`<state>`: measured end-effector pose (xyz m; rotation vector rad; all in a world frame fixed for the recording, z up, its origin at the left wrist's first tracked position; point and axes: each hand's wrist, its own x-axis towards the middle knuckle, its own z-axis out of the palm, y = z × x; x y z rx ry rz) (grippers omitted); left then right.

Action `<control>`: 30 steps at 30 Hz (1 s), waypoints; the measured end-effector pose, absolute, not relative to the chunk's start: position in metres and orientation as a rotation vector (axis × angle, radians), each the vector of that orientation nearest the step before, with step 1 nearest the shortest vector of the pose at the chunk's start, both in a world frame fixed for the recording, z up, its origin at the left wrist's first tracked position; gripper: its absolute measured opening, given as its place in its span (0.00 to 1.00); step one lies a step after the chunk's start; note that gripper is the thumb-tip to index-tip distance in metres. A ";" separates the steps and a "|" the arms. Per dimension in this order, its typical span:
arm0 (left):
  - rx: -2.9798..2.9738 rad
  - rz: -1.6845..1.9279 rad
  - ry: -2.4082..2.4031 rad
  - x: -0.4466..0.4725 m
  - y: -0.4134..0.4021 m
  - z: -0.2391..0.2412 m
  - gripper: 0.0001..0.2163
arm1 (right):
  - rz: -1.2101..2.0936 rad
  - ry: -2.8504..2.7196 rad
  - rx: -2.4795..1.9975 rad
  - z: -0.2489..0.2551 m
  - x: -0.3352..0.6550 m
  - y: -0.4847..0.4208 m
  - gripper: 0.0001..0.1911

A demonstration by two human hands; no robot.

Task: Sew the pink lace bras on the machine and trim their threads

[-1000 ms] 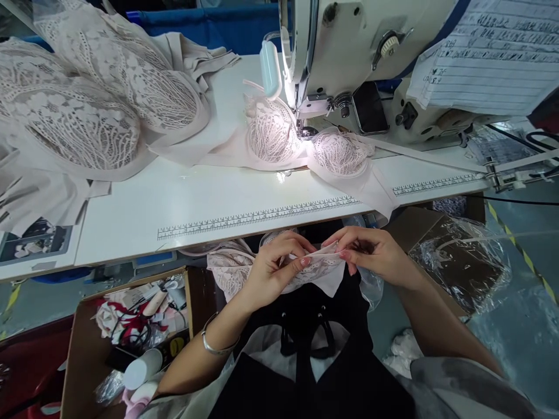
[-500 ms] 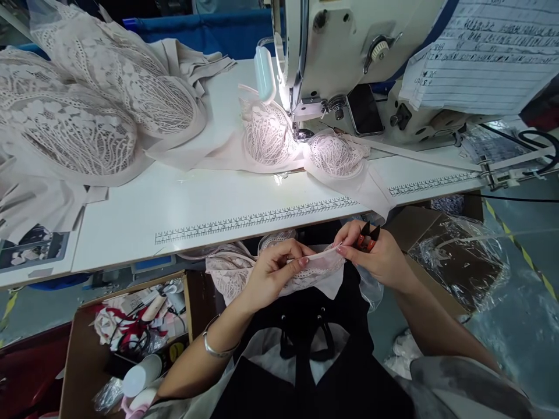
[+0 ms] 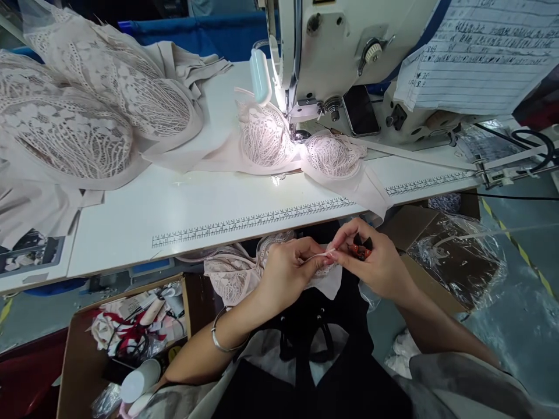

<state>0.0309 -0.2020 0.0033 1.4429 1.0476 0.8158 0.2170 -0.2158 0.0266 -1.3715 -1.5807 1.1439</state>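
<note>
Over my lap, below the table edge, lies a pale pink lace bra [image 3: 231, 278]. My left hand [image 3: 290, 270] pinches its edge between thumb and fingers. Close beside it, my right hand [image 3: 371, 259] pinches the same edge, the fingertips of both hands nearly meeting. Tucked in my right palm is a pair of small thread snips [image 3: 360, 249] with dark blade tips and orange-red parts, mostly hidden by the fingers. Another lace bra [image 3: 266, 139] lies across the table under the needle of the sewing machine [image 3: 332, 52], lit by its lamp.
A heap of lace bras [image 3: 74, 128] covers the table's left end. A phone [image 3: 361, 110] lies beside the machine, near a hanging handwritten sheet [image 3: 476, 64]. Below stand a carton of odds and ends [image 3: 74, 355] and a plastic-lined box [image 3: 458, 262].
My left hand has slid right along the bra's edge, close to my right hand. The right fingers have shifted slightly left, still holding the edge. The view has shifted a little.
</note>
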 end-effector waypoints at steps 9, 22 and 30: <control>1.106 0.805 0.981 0.030 -0.195 0.000 0.13 | 1.195 -1.608 -1.321 0.014 0.237 -0.206 0.33; 1.122 0.787 0.937 0.031 -0.192 0.002 0.14 | 1.488 -1.532 -1.248 0.008 0.220 -0.203 0.20; 1.110 0.807 0.967 0.030 -0.194 -0.003 0.11 | 1.457 -1.487 -1.260 0.006 0.216 -0.205 0.20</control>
